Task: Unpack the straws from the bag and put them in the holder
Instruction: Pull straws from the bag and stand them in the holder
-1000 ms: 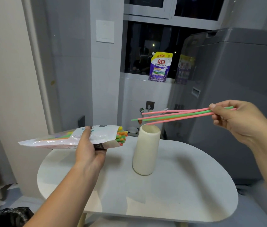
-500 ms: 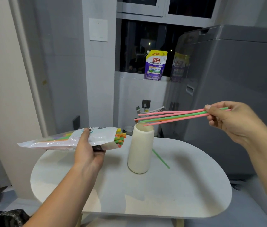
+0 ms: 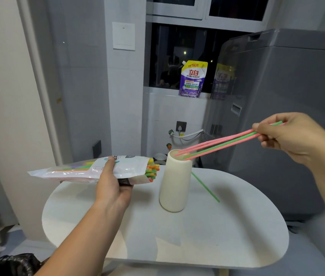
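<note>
room: grey-walled utility corner. dark window (image 3: 177, 56) at 12 o'clock, with a purple-and-yellow detergent pouch (image 3: 192, 79) upright on its sill. large grey appliance (image 3: 287, 96) at 2 o'clock. white wall switch (image 3: 123, 35) at 11 o'clock. black plastic sack (image 3: 8, 263) at 7 o'clock, on the floor.

surface: white oval desk (image 3: 197, 236), matte top.

item 1, holder (image 3: 174, 186): cream cylinder, tall, open mouth, upright near the desk's centre.

item 2, held straws (image 3: 221, 142): thin long sticks, pink and green, a small bundle slanting down toward 9 o'clock. their tips sit at the holder's mouth, just inside the rim. right hand (image 3: 291, 136), at 3 o'clock and above the desk, has its fingers pinched around their upper ends.

item 3, bag (image 3: 89, 169): long clear-and-white printed pouch, held level above the desk's 10 o'clock edge, open end facing the holder and just beside it. straw ends (image 3: 152, 172) in orange, yellow, green and pink poke out of the opening. left hand (image 3: 111, 188) grips the bag from beneath, fingers wrapped around its middle.

item 4, loose green straw (image 3: 205, 187): lies flat on the desk at 3 o'clock of the holder, angled toward 4 o'clock.
</note>
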The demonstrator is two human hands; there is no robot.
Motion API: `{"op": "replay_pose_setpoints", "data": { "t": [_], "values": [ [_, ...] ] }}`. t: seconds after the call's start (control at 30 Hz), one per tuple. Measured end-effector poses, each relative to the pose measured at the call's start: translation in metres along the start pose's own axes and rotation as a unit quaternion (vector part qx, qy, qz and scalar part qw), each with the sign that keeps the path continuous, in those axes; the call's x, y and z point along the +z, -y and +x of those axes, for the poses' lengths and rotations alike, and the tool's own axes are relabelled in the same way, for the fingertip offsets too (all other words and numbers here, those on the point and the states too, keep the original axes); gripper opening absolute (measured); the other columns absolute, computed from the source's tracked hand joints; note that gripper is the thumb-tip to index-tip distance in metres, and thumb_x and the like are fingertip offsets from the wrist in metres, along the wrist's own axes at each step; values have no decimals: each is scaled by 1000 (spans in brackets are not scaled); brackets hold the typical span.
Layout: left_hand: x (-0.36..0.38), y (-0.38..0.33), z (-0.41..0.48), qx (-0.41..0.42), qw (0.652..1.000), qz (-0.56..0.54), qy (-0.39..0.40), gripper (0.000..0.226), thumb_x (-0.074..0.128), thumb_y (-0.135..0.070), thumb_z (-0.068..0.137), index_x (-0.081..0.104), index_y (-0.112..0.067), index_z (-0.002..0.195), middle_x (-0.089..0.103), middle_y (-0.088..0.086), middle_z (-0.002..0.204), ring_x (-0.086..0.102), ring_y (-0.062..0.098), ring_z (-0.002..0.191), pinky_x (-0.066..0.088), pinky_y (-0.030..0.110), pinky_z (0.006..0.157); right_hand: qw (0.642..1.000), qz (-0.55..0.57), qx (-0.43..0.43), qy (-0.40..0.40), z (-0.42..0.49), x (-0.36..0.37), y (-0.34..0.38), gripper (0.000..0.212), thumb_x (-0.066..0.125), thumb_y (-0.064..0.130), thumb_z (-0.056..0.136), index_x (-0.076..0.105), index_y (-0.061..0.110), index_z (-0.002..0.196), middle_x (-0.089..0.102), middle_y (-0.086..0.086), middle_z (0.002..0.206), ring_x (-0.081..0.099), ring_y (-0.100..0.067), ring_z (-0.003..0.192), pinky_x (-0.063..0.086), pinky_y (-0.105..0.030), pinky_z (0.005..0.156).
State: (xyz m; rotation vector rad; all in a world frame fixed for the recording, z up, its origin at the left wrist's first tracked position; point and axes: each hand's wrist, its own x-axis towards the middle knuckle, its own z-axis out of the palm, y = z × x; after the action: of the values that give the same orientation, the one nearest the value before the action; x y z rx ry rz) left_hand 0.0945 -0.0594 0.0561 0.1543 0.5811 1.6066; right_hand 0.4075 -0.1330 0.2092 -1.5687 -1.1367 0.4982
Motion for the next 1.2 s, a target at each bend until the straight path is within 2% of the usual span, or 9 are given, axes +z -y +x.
{"op": "replay_pose_setpoints", "data": {
  "t": [0.07,0.2,0.3,0.57,0.77,0.87,0.97,1.1,1.2],
  "values": [
    [-1,0,0,3,1000,-1,-4,32,68,-21,99,58,-21,129,78,2,108,80,15,78,65,36,63,1000,-8,-2,5,2,3,1,11,72,6,89,68,-2,84,63,-14,67,58,-12,48,53,-16,45],
    [-1,1,-3,1,1000,-1,-5,35,68,-21,99,59,-20,132,78,2,109,80,16,79,65,36,63,999,-22,-12,34,6,14,8,11,75,4,87,69,-5,86,64,-16,67,59,-7,42,55,-17,46],
    [-1,1,-3,1,1000,7,-5,31,67,-21,100,60,-20,130,78,1,103,79,14,75,63,33,58,998,-27,-24,57,10,26,16,10,76,2,86,70,-6,85,65,-17,67,60,-8,42,56,-18,48],
    [-3,1,-2,-1,1000,10,-11,43,70,-22,98,57,-21,139,78,2,114,80,15,86,65,36,62,996,3,-27,80,26,55,15,12,80,4,83,69,0,83,71,-12,59,69,-17,51,60,-25,53],
    [-3,2,-2,-4,1000,16,1,41,69,-22,99,60,-20,138,82,-2,91,80,14,78,62,31,55,994,57,-46,79,28,89,-9,12,78,9,85,70,0,84,66,-4,58,64,-11,51,55,-27,57],
    [-4,4,-3,-6,1000,24,6,42,68,-23,99,59,-19,140,82,-1,92,79,15,79,62,31,56,993,31,-54,100,25,108,-21,17,78,11,86,72,-4,92,67,-6,63,62,-11,52,55,-25,54],
    [-5,3,-3,-5,999,31,9,42,69,-23,99,60,-19,140,82,-1,93,80,15,79,62,31,57,991,17,-58,119,22,119,-31,23,80,22,84,72,5,97,71,-9,73,64,-13,55,56,-28,55],
    [-7,5,-4,-4,999,38,7,42,69,-24,99,60,-20,139,81,-2,98,79,14,79,62,30,57,993,106,-5,45,31,116,-53,40,65,48,92,70,9,93,72,-5,80,56,-16,53,45,-31,53],
    [-9,6,-5,-10,999,43,7,36,68,-23,99,61,-21,134,82,-3,92,80,13,79,64,32,60,987,139,83,-8,43,113,-89,35,57,44,98,65,12,84,66,-6,76,49,-15,51,38,-26,51]
  ]
}}
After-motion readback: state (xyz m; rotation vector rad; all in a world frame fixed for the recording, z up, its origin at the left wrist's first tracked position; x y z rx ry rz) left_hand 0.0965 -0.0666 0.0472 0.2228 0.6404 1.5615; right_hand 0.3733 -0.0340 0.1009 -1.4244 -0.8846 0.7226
